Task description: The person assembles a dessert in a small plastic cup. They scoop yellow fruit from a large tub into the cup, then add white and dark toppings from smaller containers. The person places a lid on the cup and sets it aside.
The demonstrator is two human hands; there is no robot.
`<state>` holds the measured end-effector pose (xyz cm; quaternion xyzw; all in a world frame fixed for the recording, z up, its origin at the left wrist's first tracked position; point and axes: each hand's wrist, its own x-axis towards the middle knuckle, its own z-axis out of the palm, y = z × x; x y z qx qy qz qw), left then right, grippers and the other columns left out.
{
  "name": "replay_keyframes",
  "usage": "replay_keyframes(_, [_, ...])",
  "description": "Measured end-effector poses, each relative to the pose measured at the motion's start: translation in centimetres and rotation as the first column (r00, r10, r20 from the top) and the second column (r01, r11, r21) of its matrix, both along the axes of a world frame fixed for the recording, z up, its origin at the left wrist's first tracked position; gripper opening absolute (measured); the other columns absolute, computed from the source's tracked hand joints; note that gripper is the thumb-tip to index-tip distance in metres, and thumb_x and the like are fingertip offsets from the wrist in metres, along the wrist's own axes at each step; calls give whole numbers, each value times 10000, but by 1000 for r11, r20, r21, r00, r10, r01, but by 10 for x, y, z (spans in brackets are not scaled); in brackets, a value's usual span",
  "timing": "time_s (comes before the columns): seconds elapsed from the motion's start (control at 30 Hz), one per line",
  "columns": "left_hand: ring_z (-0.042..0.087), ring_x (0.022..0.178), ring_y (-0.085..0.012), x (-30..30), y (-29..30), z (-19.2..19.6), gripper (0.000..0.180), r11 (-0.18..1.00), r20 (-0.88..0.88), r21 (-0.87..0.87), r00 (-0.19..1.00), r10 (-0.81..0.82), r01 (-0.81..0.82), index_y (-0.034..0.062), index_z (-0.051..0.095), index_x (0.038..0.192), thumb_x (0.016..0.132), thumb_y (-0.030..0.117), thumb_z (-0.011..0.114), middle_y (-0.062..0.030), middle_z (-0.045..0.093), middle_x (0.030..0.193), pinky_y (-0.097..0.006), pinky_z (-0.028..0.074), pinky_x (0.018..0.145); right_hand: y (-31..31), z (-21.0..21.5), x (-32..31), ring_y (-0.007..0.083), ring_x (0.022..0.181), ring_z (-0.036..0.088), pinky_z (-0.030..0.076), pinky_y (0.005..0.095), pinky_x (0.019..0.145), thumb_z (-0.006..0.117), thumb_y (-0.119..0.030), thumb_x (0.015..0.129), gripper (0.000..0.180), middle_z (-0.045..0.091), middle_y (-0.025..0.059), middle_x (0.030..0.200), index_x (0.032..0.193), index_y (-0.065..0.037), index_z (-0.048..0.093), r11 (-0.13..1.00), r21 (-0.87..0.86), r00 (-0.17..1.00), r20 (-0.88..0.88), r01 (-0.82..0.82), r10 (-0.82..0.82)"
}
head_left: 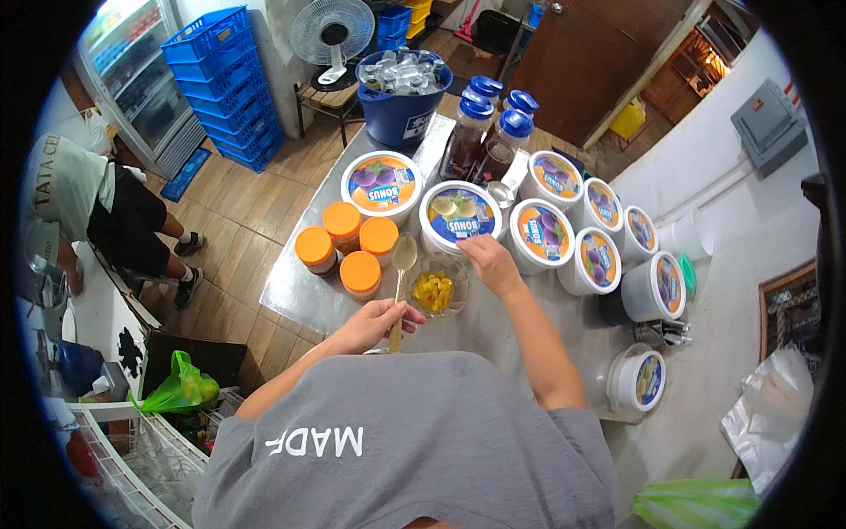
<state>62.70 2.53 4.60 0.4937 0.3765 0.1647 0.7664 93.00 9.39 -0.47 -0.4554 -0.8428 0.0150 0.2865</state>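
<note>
In my left hand (381, 324) is a long-handled metal spoon (404, 256), its bowl pointing away from me. The fingers are closed round the handle. Just to its right stands a clear glass bowl (463, 296) with yellow chunks (433, 290) in it. Behind the bowl sits a white round tub with a printed lid (460, 214). My right hand (490, 264) is at the near rim of that lid, fingers curled and pressed against its edge. Several jars with orange lids (360, 272) stand left of the bowl.
More white tubs (542, 233) crowd the table's right side. At the back stand blue-lidded pitchers (476, 108) of dark liquid and a blue bucket (398, 119) of bottles. Stacked blue crates (225, 88) and a person (123, 212) are off to the left.
</note>
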Motion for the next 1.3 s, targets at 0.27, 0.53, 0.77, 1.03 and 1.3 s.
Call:
replay_keyframes(0.27, [588, 988, -124, -10, -1, -14, 409, 997, 22, -1, 997, 71, -71, 72, 652, 1120, 1060, 370, 378, -16, 656, 1090, -301, 442, 867, 13, 0, 15, 306, 1112, 563, 477, 399, 961, 778, -75, 710, 433, 611, 106, 1184, 1126, -129, 671, 957, -291, 999, 35, 8, 2])
replay_keyframes(0.53, [598, 1022, -138, 3, 5, -12, 388, 999, 7, 51, 1000, 8, -9, 81, 625, 1146, 1051, 385, 404, -17, 653, 1161, -314, 467, 891, 40, -5, 14, 336, 1298, 439, 391, 414, 1090, 832, -126, 667, 708, 463, 143, 1422, 1323, -194, 573, 941, -326, 971, 238, 89, -10])
replay_keyframes(0.77, [577, 995, -107, 15, -2, -7, 417, 988, 79, 108, 991, 106, -114, 119, 558, 1332, 1052, 388, 405, -10, 643, 1150, -289, 454, 853, -32, 35, -31, 254, 1022, 632, 517, 377, 885, 702, -131, 866, 440, 599, 117, 1182, 1250, -54, 503, 901, -430, 921, -326, 55, -211])
replay_keyframes(1.03, [591, 865, -138, 46, 19, 9, 499, 990, 111, 82, 988, 108, -117, 133, 480, 1419, 1048, 450, 373, -26, 632, 976, -319, 497, 815, -88, 40, -93, 168, 801, 678, 569, 309, 725, 595, -142, 975, 335, 683, 100, 948, 1256, -41, 443, 514, -605, 345, -784, -608, -516])
replay_keyframes(1.3, [663, 954, -334, 37, 165, 14, 433, 428, -650, 732, 733, 201, 531, 77, 638, 1171, 881, 398, 649, -180, 685, 1019, -431, 519, 853, -106, 53, -53, 160, 753, 678, 572, 297, 687, 588, -87, 967, 406, 701, 134, 925, 1342, -15, 450, 663, -671, 286, -741, -331, -608])
